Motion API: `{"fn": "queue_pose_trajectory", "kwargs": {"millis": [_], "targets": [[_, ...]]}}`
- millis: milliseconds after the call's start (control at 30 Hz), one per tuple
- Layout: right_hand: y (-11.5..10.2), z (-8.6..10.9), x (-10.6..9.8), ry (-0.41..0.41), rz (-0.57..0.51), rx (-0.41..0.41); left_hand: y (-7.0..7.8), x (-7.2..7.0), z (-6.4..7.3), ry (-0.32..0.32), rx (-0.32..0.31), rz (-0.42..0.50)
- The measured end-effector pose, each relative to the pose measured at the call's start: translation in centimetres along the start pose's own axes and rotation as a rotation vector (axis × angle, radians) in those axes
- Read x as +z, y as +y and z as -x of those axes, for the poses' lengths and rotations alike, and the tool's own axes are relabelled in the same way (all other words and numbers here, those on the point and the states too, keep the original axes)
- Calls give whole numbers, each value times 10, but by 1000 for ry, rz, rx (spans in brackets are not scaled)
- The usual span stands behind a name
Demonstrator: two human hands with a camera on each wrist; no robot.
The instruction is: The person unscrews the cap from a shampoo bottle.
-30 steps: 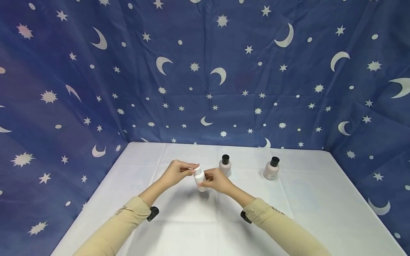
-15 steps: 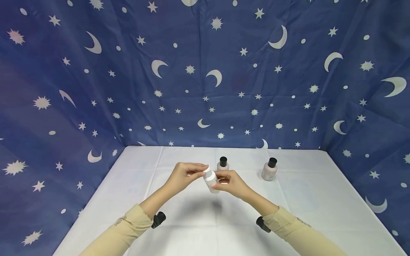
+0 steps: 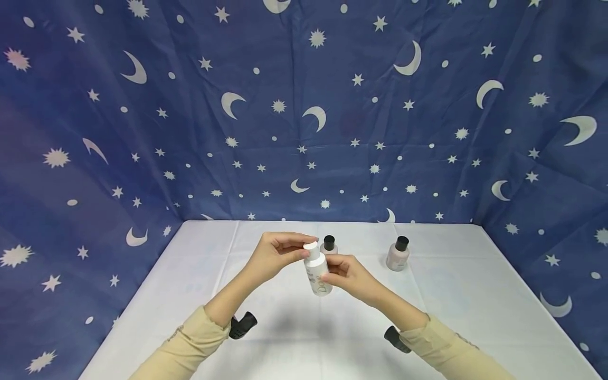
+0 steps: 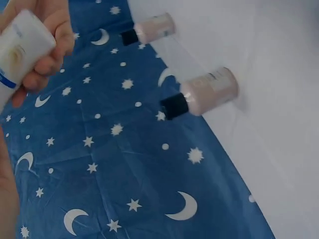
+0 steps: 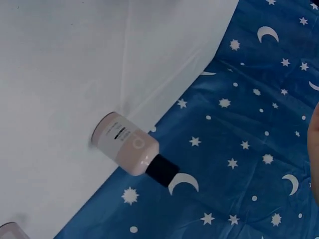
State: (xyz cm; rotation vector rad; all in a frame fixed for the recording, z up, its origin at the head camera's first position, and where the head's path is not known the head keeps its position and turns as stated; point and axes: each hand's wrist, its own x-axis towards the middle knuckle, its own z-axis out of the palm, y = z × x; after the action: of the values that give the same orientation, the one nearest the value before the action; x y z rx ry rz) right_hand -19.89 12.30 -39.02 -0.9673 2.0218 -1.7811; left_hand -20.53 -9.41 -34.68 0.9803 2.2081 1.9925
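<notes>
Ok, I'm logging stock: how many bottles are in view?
3: the white bottle held by the left hand and right hand; a pink bottle partly hidden behind them; another pink bottle farther right on the table.

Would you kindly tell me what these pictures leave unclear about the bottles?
Head: lower body of the middle pale pink black-capped bottle, behind the right hand.
Left wrist: one end of the white cylindrical bottle, cut by the left edge.
Right wrist: most of one pink bottle, cut by the corner.
</notes>
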Motion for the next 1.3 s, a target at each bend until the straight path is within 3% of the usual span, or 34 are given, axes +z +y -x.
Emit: {"fn": "queue_pose_trajectory", "kwargs": {"millis": [133, 267, 367, 500, 633, 800, 867, 1067, 1200, 1300], "targets": [[-3, 2, 1, -134, -160, -47, 5, 0, -2, -87, 15, 163], [-3, 5, 6, -299, -344, -69, 5, 4, -5, -235, 97, 286], [-2, 9, 11, -386, -467, -58, 4, 9, -7, -345, 159, 350], [0, 12, 17, -471, -605, -85, 5, 14, -10, -419, 183, 396], [-2, 10, 18, -517, -661, -104, 7, 13, -13, -477, 172, 421], [-7, 11, 18, -526, -592, -92, 8, 6, -17, -587, 130, 428], [-8, 11, 17, -508, -534, -104, 8, 4, -17, -582, 129, 400], [-11, 11, 8, -391, -328, -178, 13, 0, -16, -468, 136, 289], [-14, 10, 1, -311, -251, -190, 20, 0, -18, -422, 163, 166], [-15, 9, -3, -223, -196, -195, 24, 1, -19, -337, 140, 63]]}}
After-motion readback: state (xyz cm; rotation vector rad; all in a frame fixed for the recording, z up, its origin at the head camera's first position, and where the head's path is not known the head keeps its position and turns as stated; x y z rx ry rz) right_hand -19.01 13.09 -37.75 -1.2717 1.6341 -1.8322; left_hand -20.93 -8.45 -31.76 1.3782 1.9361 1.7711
